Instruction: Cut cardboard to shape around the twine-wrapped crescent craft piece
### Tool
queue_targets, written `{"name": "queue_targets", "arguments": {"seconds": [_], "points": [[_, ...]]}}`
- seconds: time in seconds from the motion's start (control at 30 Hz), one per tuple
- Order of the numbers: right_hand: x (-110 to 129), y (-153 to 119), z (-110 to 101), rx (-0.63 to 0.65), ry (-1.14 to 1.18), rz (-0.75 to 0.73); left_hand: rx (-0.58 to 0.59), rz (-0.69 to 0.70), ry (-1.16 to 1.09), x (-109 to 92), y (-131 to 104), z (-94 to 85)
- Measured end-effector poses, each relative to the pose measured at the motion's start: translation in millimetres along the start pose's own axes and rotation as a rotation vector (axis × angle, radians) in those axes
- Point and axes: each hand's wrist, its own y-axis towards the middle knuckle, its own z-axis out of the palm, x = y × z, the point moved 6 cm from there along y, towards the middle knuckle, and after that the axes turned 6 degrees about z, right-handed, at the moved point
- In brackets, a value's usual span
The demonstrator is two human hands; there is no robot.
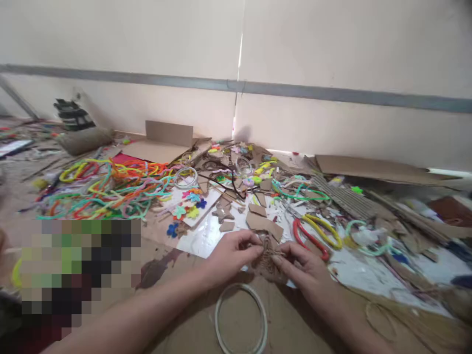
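Between both hands' fingers [254,252], a brown piece [268,259]

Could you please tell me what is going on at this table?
A person's left hand and right hand hold a small brown, textured piece between their fingertips. A pale ring lies between the forearms. Scissors lie beyond the right hand, and colourful fuzzy strands are heaped to the left.

two bare forearms reaching in from the lower edge, left hand [238,250] and right hand [302,265] close together at center, fingers bent, thumbs and fingertips pinching, knuckles up, wrists angled inward
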Motion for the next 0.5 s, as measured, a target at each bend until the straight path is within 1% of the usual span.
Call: {"name": "queue_targets", "arguments": {"seconds": [0.17, 0.4, 0.5], "points": [[6.9, 1.2, -0.8, -0.017, -0.030, -0.055, 0.007, -0.001, 0.005, -5.2, -3.4, -0.8], [4.5, 0.5, -0.6, -0.014, -0.076, -0.054, 0.020, -0.046, -0.073, 2.7, -3.6, 0.5], [6.2, 0.2, 1.1, -0.001, -0.090, -0.076, 0.018, -0.056, -0.081, 5.3, -4.5, 1.3]]}}
